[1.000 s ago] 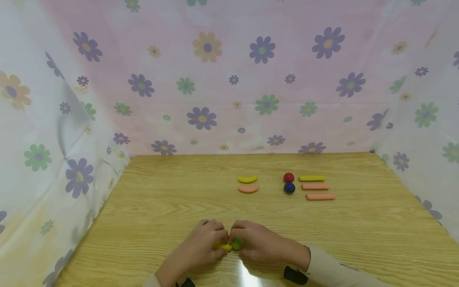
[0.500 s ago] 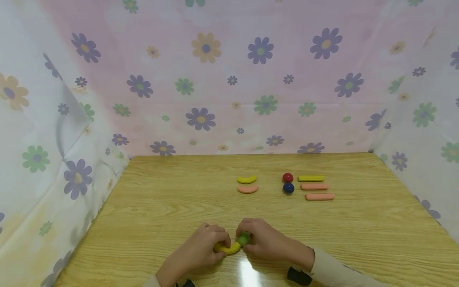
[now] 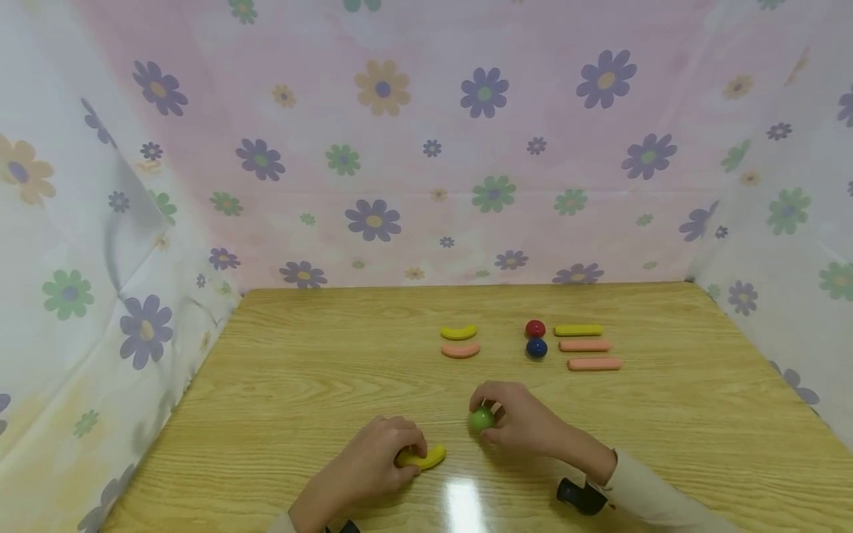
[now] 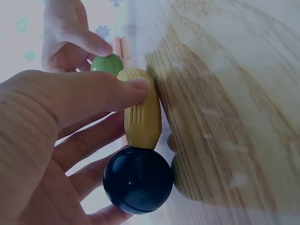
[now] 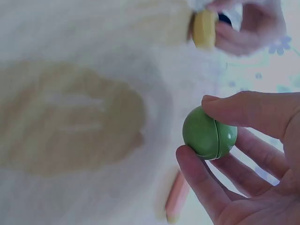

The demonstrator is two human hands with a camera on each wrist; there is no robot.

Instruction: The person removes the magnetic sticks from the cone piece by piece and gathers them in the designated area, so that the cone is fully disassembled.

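My left hand (image 3: 383, 451) pinches a yellow curved stick (image 3: 435, 456) low over the wooden table, near its front edge. In the left wrist view a dark blue ball (image 4: 138, 180) sits at the near end of this stick; the fingers hide it in the head view. To the right and a little farther off, my right hand (image 3: 523, 420) holds a green ball (image 3: 481, 420) between thumb and fingers. A seam runs round the ball (image 5: 209, 133) in the right wrist view. A gap separates it from the stick's free end.
Farther back on the table (image 3: 320, 355) lie a yellow curved stick (image 3: 458, 333) and a salmon one (image 3: 460, 351). Right of them are a red ball (image 3: 535, 329), a blue ball (image 3: 536, 348), a yellow straight stick (image 3: 578, 330) and two salmon straight sticks (image 3: 595, 364). Flowered cloth (image 3: 413, 170) surrounds the table.
My right hand has carried the green ball away from the yellow stick's end, to the right and farther back. The left hand stays nearly where it was, still holding the stick.
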